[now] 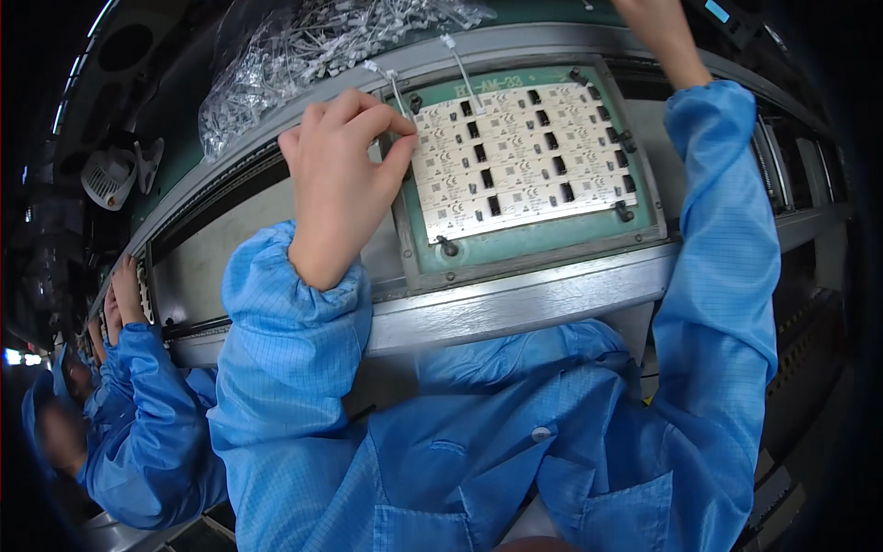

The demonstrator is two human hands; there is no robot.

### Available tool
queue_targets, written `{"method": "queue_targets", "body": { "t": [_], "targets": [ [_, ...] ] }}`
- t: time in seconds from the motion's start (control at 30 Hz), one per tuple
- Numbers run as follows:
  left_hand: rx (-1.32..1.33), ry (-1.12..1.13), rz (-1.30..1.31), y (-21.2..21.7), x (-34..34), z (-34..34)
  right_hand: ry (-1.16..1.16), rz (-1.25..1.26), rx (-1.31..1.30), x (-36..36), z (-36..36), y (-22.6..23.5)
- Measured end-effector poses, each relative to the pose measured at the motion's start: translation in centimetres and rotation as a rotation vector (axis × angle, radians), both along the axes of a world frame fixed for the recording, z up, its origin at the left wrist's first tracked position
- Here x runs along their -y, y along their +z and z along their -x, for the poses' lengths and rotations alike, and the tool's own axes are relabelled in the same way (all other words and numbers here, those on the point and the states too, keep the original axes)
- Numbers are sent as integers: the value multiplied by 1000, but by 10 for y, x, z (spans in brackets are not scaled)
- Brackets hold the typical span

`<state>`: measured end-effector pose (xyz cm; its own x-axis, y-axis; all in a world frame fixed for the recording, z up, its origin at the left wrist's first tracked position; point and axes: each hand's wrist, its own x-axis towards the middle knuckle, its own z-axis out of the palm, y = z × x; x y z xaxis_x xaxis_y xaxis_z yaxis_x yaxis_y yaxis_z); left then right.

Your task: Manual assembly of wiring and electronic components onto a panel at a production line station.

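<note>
Left hand curled, fingertips pressed on left edge of white circuit panel | panel seated in green fixture on conveyor rail | right hand out of view, grip cannot be told.

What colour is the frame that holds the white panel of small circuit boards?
The flat rectangular frame is pale green, seen best in the head view.

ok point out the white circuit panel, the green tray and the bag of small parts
white circuit panel (524, 156), head view, middle of the board grid
green tray (552, 236), head view, bare lower strip
bag of small parts (303, 46), head view, clear plastic middle
</note>
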<state>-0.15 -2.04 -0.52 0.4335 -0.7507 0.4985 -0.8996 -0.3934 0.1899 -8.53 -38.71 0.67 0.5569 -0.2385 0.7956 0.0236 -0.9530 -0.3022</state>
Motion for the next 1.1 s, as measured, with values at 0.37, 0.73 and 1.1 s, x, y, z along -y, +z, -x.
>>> {"method": "queue_targets", "body": {
  "t": [0.37, 0.73, 1.1],
  "targets": [
    [-354, 46, -88, 0, 4, -9, 15, -28, -77, -17, 7, -2],
    [33, 83, -168, 4, 9, 8, 33, -43, -121, -33, 12, 6],
    [-43, 118, -132, 0, 7, 15, 225, -289, -183, -56, 27, 12]
  ]
}}
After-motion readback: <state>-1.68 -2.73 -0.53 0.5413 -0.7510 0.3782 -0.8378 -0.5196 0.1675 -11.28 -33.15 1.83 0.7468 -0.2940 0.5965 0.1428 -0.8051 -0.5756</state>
